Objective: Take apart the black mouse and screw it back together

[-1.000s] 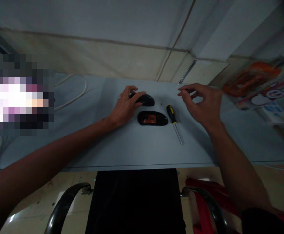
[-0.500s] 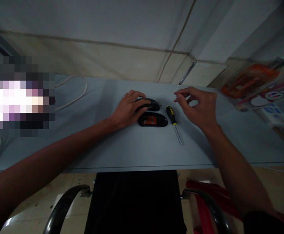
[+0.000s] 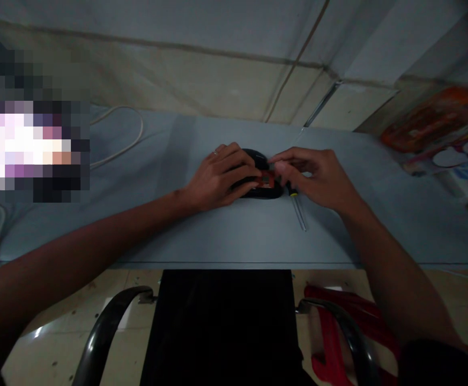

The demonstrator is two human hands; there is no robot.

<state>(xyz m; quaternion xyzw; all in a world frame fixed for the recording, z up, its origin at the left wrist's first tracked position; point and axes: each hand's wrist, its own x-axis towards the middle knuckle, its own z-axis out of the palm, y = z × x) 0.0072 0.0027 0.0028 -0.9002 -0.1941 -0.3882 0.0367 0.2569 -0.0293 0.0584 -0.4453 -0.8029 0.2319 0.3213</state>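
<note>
Mouse parts lie between left hand and right hand

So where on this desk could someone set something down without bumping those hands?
There is bare desk between the left hand and the near edge, and another stretch right of the screwdriver shaft, near the right hand. It is crowded in the middle, where both hands meet over the black mouse.

Black computer mouse mostly hidden under left hand and right hand, orange part too covered to tell, screwdriver handle partly covered, pixelated patch at left, printed packaging cut off at right edge
</note>
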